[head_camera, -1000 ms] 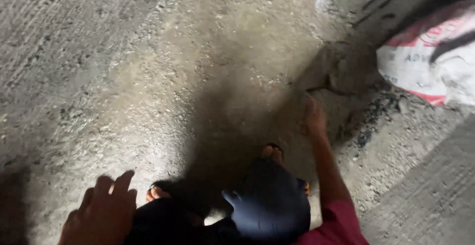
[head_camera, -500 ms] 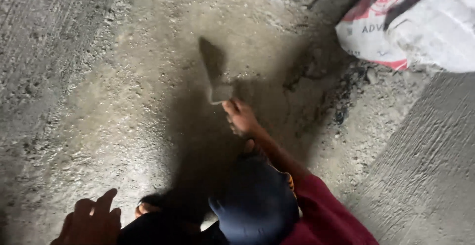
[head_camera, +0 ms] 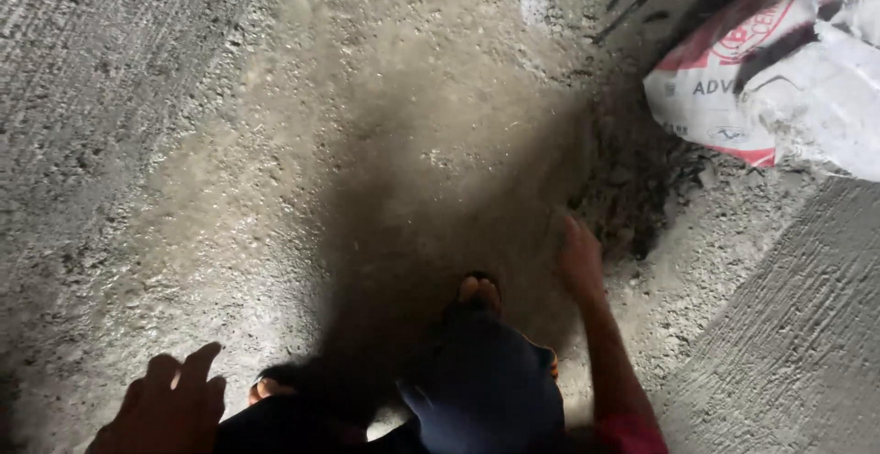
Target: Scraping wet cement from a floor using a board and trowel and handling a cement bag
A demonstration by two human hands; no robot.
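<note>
Dark wet mortar heap point(head_camera: 642, 179) lies on the rough concrete floor point(head_camera: 183, 97) at about 1 o'clock from the person's feet, just short of the white-and-red cement sack point(head_camera: 779, 78) at 2 o'clock; the right hand point(head_camera: 580, 262) reaches toward its near edge, blurred, so I cannot tell whether its grip is clenched on anything or released. Left hand point(head_camera: 170, 408) sits at 8 o'clock, fingers spread and holding nothing, well apart from the heap, beside a sandalled foot point(head_camera: 275, 385). Judged step: working material at the heap's edge; the next move calls for a steady reach into the heap from the squat.
</note>
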